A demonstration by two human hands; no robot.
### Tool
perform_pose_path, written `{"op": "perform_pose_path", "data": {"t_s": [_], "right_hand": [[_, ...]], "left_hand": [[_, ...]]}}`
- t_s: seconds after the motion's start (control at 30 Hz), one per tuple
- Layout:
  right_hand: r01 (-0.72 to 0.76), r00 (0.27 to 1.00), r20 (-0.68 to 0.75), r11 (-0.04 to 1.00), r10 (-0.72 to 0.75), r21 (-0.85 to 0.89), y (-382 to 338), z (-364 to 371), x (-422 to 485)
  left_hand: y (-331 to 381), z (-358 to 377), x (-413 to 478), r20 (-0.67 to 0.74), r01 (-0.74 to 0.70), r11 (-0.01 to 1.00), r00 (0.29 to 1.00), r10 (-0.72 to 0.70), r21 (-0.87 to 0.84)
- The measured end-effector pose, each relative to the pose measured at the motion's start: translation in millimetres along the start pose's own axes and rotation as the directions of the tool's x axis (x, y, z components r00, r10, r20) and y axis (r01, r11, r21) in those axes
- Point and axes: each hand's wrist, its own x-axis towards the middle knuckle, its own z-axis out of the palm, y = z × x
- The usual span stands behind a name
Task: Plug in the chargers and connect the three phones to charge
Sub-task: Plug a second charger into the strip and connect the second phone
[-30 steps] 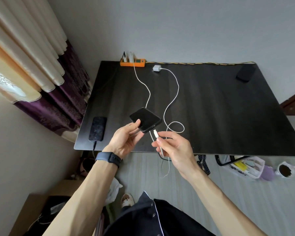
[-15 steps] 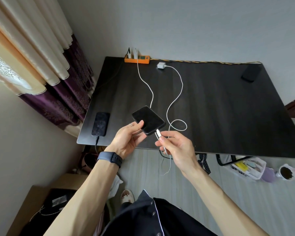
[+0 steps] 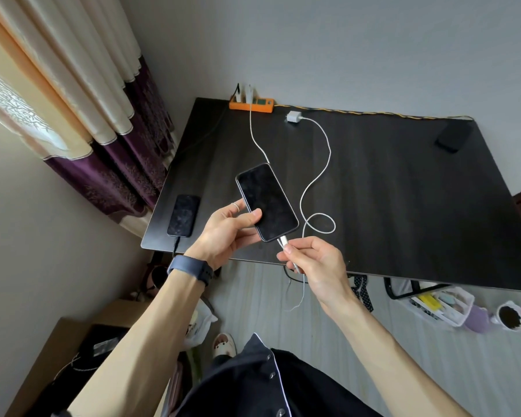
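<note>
My left hand (image 3: pixel 227 228) holds a black phone (image 3: pixel 266 201) above the front of the dark table (image 3: pixel 388 212), screen up. My right hand (image 3: pixel 312 263) pinches a white cable plug (image 3: pixel 283 242) that sits at the phone's bottom port. A second phone (image 3: pixel 183 215) lies at the table's left front corner with a dark cable in it. A third phone (image 3: pixel 453 136) lies at the far right corner. An orange power strip (image 3: pixel 251 103) at the back edge holds chargers. A loose white charger (image 3: pixel 294 117) lies beside it, its white cable (image 3: pixel 319 176) looping across the table.
Curtains (image 3: pixel 88 115) hang at the left. On the floor to the right stand a white basket (image 3: pixel 439 305) and a mug (image 3: pixel 512 319). A cardboard box (image 3: pixel 73 350) sits low at the left. The table's front edge runs just under my hands.
My right hand brought the white plug up to the phone's bottom edge, where it now sits at the port. My left hand turned the phone more upright.
</note>
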Motion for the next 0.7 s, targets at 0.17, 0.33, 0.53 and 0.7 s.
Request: {"op": "perform_pose_path", "data": {"t_s": [0.17,0.33,0.53,0.7], "right_hand": [[0.016,0.999,-0.052,0.998,-0.013,0.063,4.8,4.1,6.7],[0.017,0.999,-0.045,0.994,-0.012,0.106,9.4,15.9,11.8],[-0.054,0.999,0.001,0.998,0.054,0.042,26.2,32.5,15.2],[-0.245,0.926,0.295,0.970,0.234,-0.002,26.0,41.1,37.5]], "left_hand": [[3.0,-2.5,-0.9,-0.030,-0.031,0.999,0.999,0.032,0.042],[5.1,-12.6,-3.6,-0.065,-0.047,0.994,0.996,0.053,0.097],[7.6,-25.4,-5.0,-0.097,-0.041,0.974,0.993,0.063,0.221],[5.2,-53.4,-8.6,-0.079,0.110,0.948,0.993,-0.091,0.298]]}}
